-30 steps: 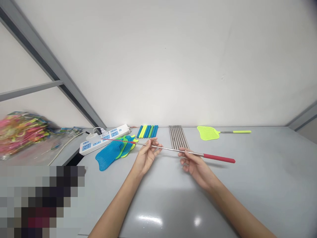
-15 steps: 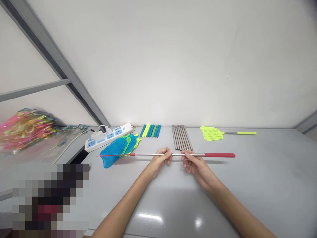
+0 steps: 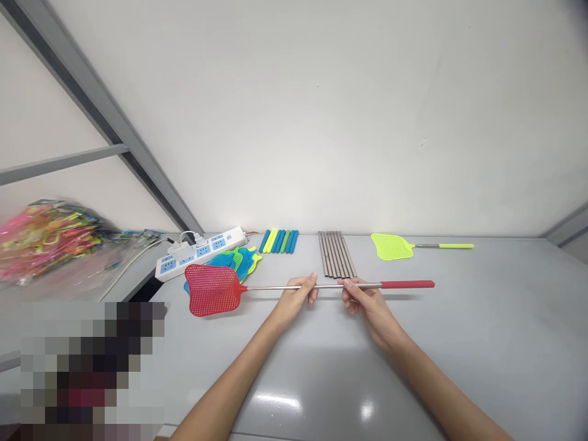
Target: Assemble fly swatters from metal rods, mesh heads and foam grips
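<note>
A red fly swatter (image 3: 214,291) with a metal telescopic rod and a red grip is held level above the table, its mesh head to the left, flat side toward me. My left hand (image 3: 298,294) pinches the rod near its middle. Closer to the red grip, my right hand (image 3: 361,295) pinches the same rod. Behind the hands lies a row of metal rods (image 3: 337,254). Blue, green and yellow swatter heads (image 3: 241,260) lie in a pile, partly hidden by the red head.
A white power strip (image 3: 199,252) with plugs stands at the back left. Several blue, yellow and green grips (image 3: 278,241) lie beside it. A yellow fly swatter (image 3: 392,247) lies at the back right. Bagged colourful items (image 3: 50,239) are at far left. A wall rises behind the table.
The red fly swatter has turned about its rod: its head was edge-on and now shows its flat mesh. Both hands stay on the rod in nearly the same place.
</note>
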